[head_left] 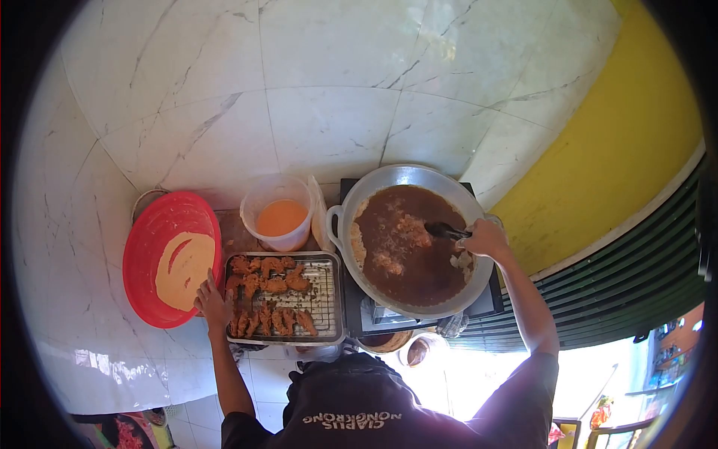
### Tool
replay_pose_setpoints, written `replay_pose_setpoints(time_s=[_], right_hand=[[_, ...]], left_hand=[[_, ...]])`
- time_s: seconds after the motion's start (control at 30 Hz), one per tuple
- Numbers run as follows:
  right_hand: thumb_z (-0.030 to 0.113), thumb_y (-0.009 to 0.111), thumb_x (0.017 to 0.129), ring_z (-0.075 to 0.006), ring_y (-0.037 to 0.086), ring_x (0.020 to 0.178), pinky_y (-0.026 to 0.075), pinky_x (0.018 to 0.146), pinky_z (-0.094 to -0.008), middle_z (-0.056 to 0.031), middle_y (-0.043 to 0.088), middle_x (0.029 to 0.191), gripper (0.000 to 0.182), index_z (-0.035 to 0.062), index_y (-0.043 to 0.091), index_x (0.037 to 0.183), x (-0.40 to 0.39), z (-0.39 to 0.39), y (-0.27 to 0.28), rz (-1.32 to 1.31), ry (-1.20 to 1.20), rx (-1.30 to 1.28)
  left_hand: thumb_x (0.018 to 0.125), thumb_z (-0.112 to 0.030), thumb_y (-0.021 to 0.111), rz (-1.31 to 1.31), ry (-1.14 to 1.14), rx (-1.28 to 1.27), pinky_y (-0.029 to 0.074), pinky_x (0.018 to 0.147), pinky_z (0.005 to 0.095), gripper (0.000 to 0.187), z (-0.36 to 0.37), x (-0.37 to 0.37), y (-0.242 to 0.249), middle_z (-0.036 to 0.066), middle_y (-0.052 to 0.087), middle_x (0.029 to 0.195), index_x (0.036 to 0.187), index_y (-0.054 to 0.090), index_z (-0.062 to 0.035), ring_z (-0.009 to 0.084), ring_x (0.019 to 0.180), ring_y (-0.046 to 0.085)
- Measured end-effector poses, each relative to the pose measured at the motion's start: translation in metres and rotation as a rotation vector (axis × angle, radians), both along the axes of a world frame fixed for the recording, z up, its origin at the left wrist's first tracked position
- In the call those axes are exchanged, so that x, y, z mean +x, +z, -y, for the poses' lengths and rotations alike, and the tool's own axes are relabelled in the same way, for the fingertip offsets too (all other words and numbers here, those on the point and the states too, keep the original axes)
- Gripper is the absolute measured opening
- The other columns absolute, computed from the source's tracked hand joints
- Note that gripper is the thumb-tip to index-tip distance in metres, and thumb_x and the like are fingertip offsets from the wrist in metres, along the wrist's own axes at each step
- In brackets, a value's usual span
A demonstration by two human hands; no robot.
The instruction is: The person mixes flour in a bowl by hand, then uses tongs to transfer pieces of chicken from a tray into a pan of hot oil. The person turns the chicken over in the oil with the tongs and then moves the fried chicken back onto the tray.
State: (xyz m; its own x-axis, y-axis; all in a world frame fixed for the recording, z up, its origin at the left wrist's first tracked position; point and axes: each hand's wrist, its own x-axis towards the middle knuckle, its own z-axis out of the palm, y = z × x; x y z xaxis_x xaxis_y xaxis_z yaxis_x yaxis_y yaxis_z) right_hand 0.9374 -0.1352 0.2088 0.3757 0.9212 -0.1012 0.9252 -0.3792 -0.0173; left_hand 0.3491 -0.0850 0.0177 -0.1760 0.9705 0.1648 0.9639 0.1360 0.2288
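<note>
My right hand [485,241] grips black tongs [444,230] over a large metal wok [407,175] of brown oil. The tips of the tongs reach a battered piece of fried chicken [413,229] in the bubbling oil. Another piece [386,261] floats lower left of it. My left hand [212,301] is at the right rim of a red basin [138,280], beside the tray, its fingers apart and apparently holding nothing. Pale flour [183,273] lies in that basin. Several browned chicken pieces [273,286] rest on a wire rack in a metal tray [338,258].
A translucent tub [254,196] of orange liquid stands behind the tray. The wok sits on a black stove [490,298]. Lower containers, including a white bucket [437,346], are below the stove. A marble-patterned wall [321,120] rises behind; green slats [591,295] are at right.
</note>
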Motion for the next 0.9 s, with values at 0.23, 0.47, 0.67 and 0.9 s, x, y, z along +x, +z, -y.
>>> replay_pose_setpoints(time_s=[0.23, 0.47, 0.67, 0.9], right_hand=[[0.031, 0.072, 0.070, -0.0329, 0.065, 0.086, 0.051, 0.079, -0.0436, -0.0148, 0.067, 0.089, 0.035, 0.0142, 0.067, 0.100, -0.032, 0.024, 0.022, 0.052, 0.021, 0.058], [0.026, 0.071, 0.072, -0.0255, 0.063, 0.095, 0.051, 0.074, -0.0410, -0.0086, 0.064, 0.097, 0.043, 0.0105, 0.062, 0.111, -0.046, 0.019, -0.011, 0.184, 0.223, 0.084], [0.024, 0.067, 0.076, -0.0198, 0.061, 0.095, 0.052, 0.068, -0.0353, -0.0043, 0.061, 0.099, 0.041, 0.0062, 0.059, 0.113, -0.048, -0.010, -0.051, 0.441, 0.383, 0.149], [0.027, 0.065, 0.078, -0.0232, 0.065, 0.084, 0.052, 0.069, -0.0382, -0.0083, 0.064, 0.090, 0.031, 0.0063, 0.065, 0.102, -0.048, -0.016, -0.032, 0.344, 0.360, 0.116]], left_hand=[[0.078, -0.027, 0.068, -0.018, -0.005, 0.048, 0.028, 0.093, 0.0532, 0.086, -0.001, 0.000, -0.003, 0.017, 0.043, 0.126, 0.148, 0.018, -0.0184, 0.0360, 0.116, 0.040], [0.081, -0.032, 0.065, 0.009, -0.003, -0.022, 0.024, 0.098, 0.0515, 0.083, -0.001, 0.000, 0.000, 0.015, 0.042, 0.127, 0.148, 0.018, -0.0169, 0.0338, 0.118, 0.038], [0.082, -0.035, 0.063, -0.001, 0.008, -0.004, 0.024, 0.098, 0.0522, 0.081, 0.000, 0.000, 0.001, 0.016, 0.041, 0.129, 0.148, 0.018, -0.0167, 0.0348, 0.119, 0.038], [0.083, -0.036, 0.061, -0.006, 0.003, -0.016, 0.024, 0.098, 0.0531, 0.081, 0.001, -0.001, 0.002, 0.018, 0.041, 0.129, 0.148, 0.017, -0.0168, 0.0357, 0.120, 0.037]])
